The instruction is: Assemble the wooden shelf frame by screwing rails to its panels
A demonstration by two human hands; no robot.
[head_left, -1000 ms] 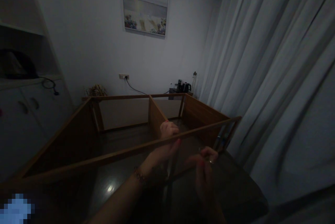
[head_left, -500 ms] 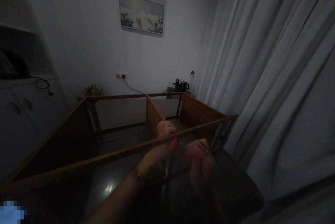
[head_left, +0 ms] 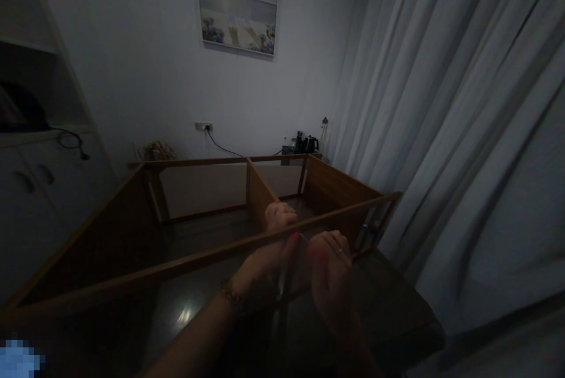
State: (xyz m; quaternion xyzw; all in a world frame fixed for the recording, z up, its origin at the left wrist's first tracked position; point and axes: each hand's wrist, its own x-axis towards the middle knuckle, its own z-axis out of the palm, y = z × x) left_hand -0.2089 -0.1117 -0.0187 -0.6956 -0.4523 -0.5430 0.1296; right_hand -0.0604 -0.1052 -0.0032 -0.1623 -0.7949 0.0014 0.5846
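Head view: left hand (head_left: pixel 270 255) at six o'clock grips the wooden divider (head_left: pixel 260 182); right hand (head_left: pixel 330 261) at five o'clock pinches a thin rod (head_left: pixel 304 238).

1. The brown wooden furniture frame (head_left: pixel 342 182) stood open-topped on a dark, glossy surface (head_left: pixel 384 292).
2. Its narrow front rail (head_left: pixel 176 265) ran slantwise across the view, rising toward the right.
3. The middle divider panel (head_left: pixel 259 185) stood upright, running forward from the rear rail (head_left: pixel 203 161); its near end was hidden.
4. A thin pale rod (head_left: pixel 303 238), blurred and partly covered, was held just beside the front rail's lower edge.
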